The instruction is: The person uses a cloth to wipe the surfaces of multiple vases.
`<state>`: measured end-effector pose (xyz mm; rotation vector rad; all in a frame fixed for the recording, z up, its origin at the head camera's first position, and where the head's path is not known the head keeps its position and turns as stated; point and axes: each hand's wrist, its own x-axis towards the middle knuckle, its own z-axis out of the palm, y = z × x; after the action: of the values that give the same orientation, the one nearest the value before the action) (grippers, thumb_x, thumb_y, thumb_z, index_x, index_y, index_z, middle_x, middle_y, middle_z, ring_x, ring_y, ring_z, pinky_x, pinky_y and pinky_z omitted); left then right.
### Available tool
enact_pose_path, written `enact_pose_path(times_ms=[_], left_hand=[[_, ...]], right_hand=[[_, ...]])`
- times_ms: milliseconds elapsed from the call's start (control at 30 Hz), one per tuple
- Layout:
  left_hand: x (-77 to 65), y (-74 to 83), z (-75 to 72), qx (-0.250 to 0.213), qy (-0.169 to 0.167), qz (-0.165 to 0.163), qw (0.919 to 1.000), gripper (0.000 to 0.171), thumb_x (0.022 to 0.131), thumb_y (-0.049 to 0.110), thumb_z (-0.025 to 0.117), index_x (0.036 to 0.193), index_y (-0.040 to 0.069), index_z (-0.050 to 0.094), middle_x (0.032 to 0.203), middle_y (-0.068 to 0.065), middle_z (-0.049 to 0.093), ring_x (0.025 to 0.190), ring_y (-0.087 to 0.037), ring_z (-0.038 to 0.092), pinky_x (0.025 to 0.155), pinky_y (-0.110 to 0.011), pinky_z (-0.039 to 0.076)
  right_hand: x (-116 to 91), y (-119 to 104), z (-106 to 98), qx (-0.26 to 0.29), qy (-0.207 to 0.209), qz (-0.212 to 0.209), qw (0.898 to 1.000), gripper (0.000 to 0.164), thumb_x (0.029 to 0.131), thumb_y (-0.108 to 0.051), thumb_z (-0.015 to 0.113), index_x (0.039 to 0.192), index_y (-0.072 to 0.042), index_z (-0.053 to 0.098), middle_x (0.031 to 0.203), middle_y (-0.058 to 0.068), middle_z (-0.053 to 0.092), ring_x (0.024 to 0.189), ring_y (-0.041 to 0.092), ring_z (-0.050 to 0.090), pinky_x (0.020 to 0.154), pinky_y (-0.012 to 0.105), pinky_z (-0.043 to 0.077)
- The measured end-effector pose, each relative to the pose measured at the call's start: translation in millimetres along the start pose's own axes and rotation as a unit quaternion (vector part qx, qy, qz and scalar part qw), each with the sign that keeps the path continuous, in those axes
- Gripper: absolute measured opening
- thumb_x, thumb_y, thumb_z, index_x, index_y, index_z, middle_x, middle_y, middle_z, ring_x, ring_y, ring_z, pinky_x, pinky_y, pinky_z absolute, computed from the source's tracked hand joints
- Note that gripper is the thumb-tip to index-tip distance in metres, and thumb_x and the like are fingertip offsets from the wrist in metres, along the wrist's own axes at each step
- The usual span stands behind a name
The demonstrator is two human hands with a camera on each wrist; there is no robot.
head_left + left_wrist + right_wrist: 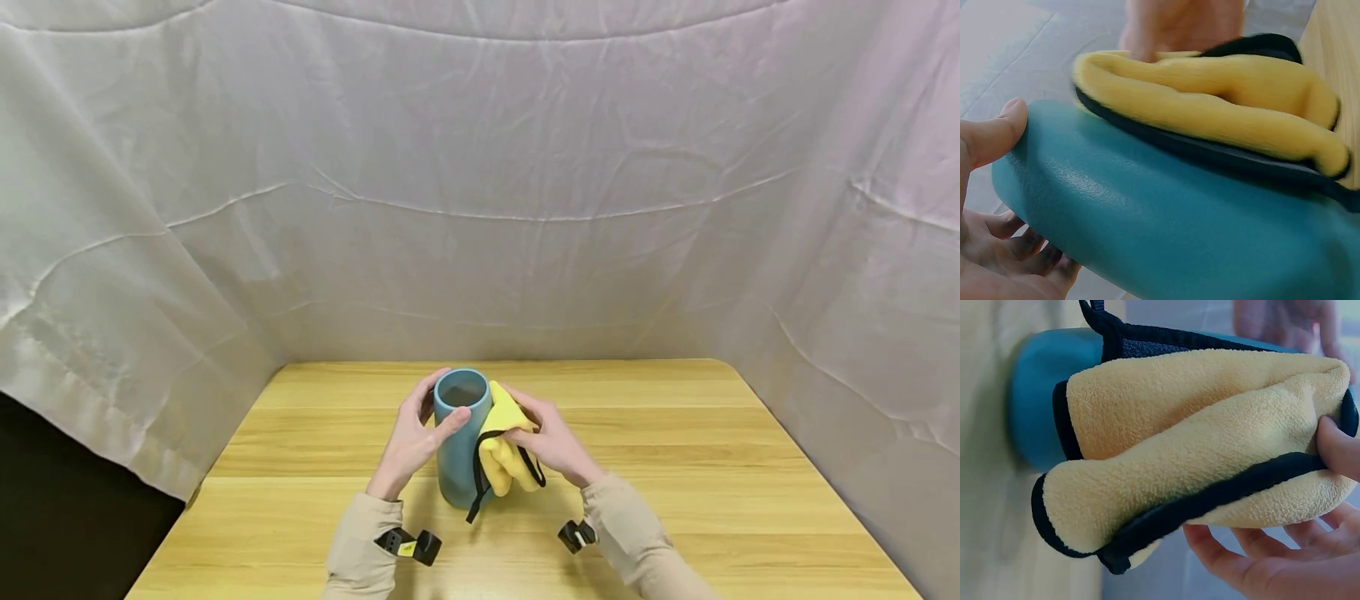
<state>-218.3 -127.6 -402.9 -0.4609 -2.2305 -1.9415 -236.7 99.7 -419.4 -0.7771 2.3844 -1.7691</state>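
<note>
A tall blue vase (459, 467) with an open round mouth stands on the table, in front of me. My left hand (411, 437) grips its upper part from the left, with the thumb near the rim and the other fingers around the far side. In my right hand (551, 437) is a folded yellow cloth (506, 458) with black edging, held between thumb and fingers against the vase's right side. The left wrist view shows the cloth (1210, 112) lying along the teal wall of the vase (1147, 206). A dark loop dangles from the cloth's lower corner.
The light wood table (675, 467) extends on both sides of the vase. Grey-white curtains (510, 275) hang behind it and at both sides. A dark area (67, 508) shows at lower left. Each wrist wears a small black camera on a strap.
</note>
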Motion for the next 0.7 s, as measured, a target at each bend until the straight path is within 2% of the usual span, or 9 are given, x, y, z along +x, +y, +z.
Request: enact_pose_path(times_ms=[300,700], left_hand=[[0.0,-0.6,-0.4,0.003,-0.001,0.001,1.0000,0.067,0.090,0.012,0.074,0.149,0.005,0.043,0.143,-0.017,0.055,0.136,-0.034,0.051,0.123,-0.055,0.029],[-0.3,-0.3,-0.3,0.004,-0.003,-0.003,1.0000,0.067,0.090,0.013,0.074,0.150,0.006,0.043,0.144,-0.016,0.054,0.138,-0.034,0.050,0.124,-0.055,0.028]], right_hand=[[-9,30,4,-0.002,-0.021,0.032,0.999,0.064,0.093,-0.005,0.067,0.152,-0.001,0.041,0.151,0.025,0.048,0.132,0.041,0.052,0.101,0.033,0.049],[-11,35,5,-0.002,-0.022,0.041,0.999,0.064,0.093,-0.004,0.065,0.153,-0.001,0.040,0.152,0.024,0.047,0.134,0.042,0.050,0.104,0.040,0.048]])
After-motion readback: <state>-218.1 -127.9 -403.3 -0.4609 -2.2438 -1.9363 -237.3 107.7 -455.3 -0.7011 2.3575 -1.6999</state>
